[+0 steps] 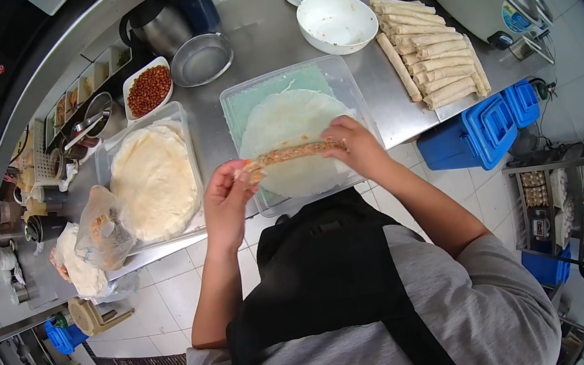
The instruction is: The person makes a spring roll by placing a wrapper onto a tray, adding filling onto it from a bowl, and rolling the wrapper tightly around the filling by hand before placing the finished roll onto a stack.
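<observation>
Gripped filling strip by both ends, in left hand and right hand, over central flat wrapper — not yet rolled; had rolls stacked toward two o'clock, pale sheets remaining toward nine.

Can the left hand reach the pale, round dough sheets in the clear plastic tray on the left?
Probably yes: the pale, round dough sheets lie near the left hand, with only the clear plastic tray's rim between. That hand holds one end of the long, orange-brown filling roll, though.
</observation>
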The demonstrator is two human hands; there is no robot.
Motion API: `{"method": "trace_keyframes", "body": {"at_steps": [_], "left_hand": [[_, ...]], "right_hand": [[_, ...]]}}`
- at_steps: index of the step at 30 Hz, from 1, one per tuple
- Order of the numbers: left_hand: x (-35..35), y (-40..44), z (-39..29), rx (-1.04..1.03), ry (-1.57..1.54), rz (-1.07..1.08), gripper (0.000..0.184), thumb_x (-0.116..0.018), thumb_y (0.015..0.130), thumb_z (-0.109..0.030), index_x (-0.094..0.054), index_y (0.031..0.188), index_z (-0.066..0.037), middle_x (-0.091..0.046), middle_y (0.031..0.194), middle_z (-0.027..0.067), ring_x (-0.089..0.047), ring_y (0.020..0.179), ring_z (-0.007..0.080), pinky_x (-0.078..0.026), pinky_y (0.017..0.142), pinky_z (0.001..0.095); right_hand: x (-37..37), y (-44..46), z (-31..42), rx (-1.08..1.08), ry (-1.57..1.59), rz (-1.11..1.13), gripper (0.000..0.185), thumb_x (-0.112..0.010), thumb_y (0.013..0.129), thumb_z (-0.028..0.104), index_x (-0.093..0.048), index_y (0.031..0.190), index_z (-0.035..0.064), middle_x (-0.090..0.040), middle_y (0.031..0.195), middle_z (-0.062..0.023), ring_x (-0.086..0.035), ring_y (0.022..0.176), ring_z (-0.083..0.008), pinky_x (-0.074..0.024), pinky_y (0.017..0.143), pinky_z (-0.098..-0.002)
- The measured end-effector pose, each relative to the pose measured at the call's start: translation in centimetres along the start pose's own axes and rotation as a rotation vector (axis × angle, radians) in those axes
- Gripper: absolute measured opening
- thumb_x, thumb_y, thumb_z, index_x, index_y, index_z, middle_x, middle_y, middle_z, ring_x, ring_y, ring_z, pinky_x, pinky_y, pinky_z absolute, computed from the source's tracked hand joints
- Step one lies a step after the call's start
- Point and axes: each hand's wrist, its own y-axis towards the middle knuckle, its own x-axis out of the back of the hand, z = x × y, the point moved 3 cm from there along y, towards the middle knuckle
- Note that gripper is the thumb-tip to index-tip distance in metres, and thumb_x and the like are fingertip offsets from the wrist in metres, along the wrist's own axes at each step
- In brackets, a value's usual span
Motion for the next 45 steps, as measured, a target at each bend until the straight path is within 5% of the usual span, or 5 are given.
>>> {"method": "trace_keyframes", "body": {"at_steps": [5, 26, 34, 41, 45], "left_hand": [[-2.6, 1.4, 1.2, 0.072, -0.102, 0.199, 0.022, -0.061, 0.095, -0.003, -0.059, 0.117, -0.006, -0.065, 0.106, 0.0041, -0.061, 0.091, 0.0092, -0.050, 0.079, 0.0240], [14.0, -3.1, -10.3, -0.397, 0.269, -0.384, 0.010, -0.068, 0.093, -0.009, -0.069, 0.102, -0.005, -0.066, 0.086, -0.0002, -0.057, 0.073, 0.0056, -0.048, 0.070, 0.0211], [28.2, -3.4, -12.4, -0.140, 2.127, -0.392, 0.018, -0.051, 0.084, 0.000, -0.065, 0.095, 0.002, -0.067, 0.095, 0.0207, -0.065, 0.091, 0.0383, -0.047, 0.098, 0.0425], [15.6, -3.6, -14.5, -0.658, 1.529, -0.632, 0.020, -0.061, 0.091, -0.013, -0.071, 0.107, -0.007, -0.068, 0.099, 0.0139, -0.064, 0.093, 0.0326, -0.051, 0.081, 0.0418], [4.1, 1.1, -3.6, -0.591, 1.018, 0.064, 0.017, -0.067, 0.087, -0.008, -0.071, 0.103, -0.004, -0.069, 0.105, 0.0146, -0.065, 0.097, 0.0326, -0.052, 0.085, 0.0399]], "right_hand": [[-3.3, 3.3, 7.6, -0.433, 1.123, 0.280, 0.029, -0.070, 0.090, 0.007, -0.062, 0.117, 0.0037, -0.065, 0.107, -0.0052, -0.063, 0.091, -0.0122, -0.0518, 0.081, -0.0296], [-3.7, 4.0, 6.4, -0.761, 1.182, 0.092, 0.022, -0.055, 0.100, 0.011, -0.061, 0.121, 0.0063, -0.062, 0.101, 0.0004, -0.058, 0.088, -0.0078, -0.0484, 0.075, -0.0251], [-3.8, 3.2, 4.4, -0.761, 1.070, 0.025, 0.023, -0.054, 0.098, 0.007, -0.061, 0.119, 0.0011, -0.063, 0.106, -0.0055, -0.059, 0.099, -0.0125, -0.0498, 0.083, -0.0277], [-6.4, 4.6, 4.4, -0.409, 0.508, 0.197, 0.017, -0.064, 0.090, 0.005, -0.067, 0.107, 0.0034, -0.068, 0.102, -0.0092, -0.061, 0.095, -0.0189, -0.0508, 0.081, -0.0320], [-7.9, 3.8, 3.4, -0.091, 0.111, 0.093, 0.013, -0.070, 0.082, 0.006, -0.073, 0.094, 0.0083, -0.065, 0.089, -0.0083, -0.058, 0.089, -0.0288, -0.0500, 0.078, -0.0379]]}}
